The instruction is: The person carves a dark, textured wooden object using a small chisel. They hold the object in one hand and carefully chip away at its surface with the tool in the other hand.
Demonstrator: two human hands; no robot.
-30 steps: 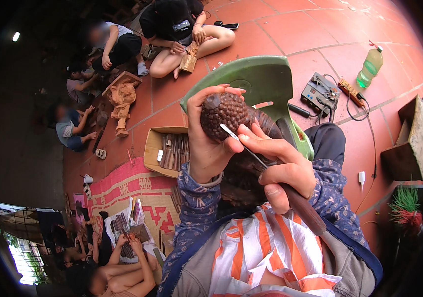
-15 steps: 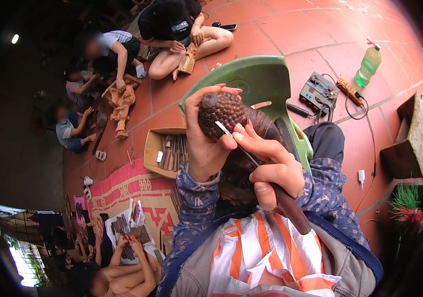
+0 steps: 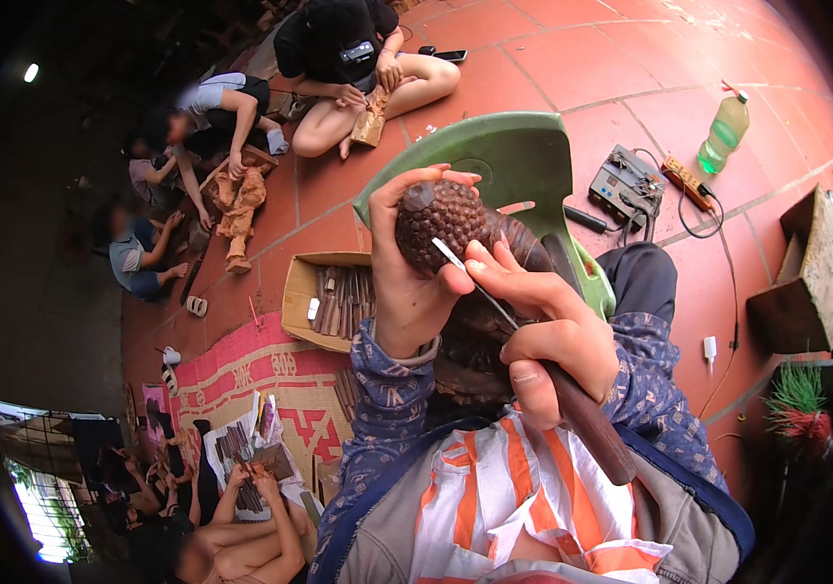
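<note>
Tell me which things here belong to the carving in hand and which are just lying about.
In use:
left hand gripping the dark scaly wooden carving
right hand holding the wooden-handled chisel

Lying about:
green plastic bottle
grey electrical box
cardboard box of tools
green plastic chair

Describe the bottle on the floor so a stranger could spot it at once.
Start at the green plastic chair ahead of the person. Look right, past the grey box with cables, to the red tiled floor. The bottle stands there upright: the only clear, pale green thing, with a white cap.
</note>
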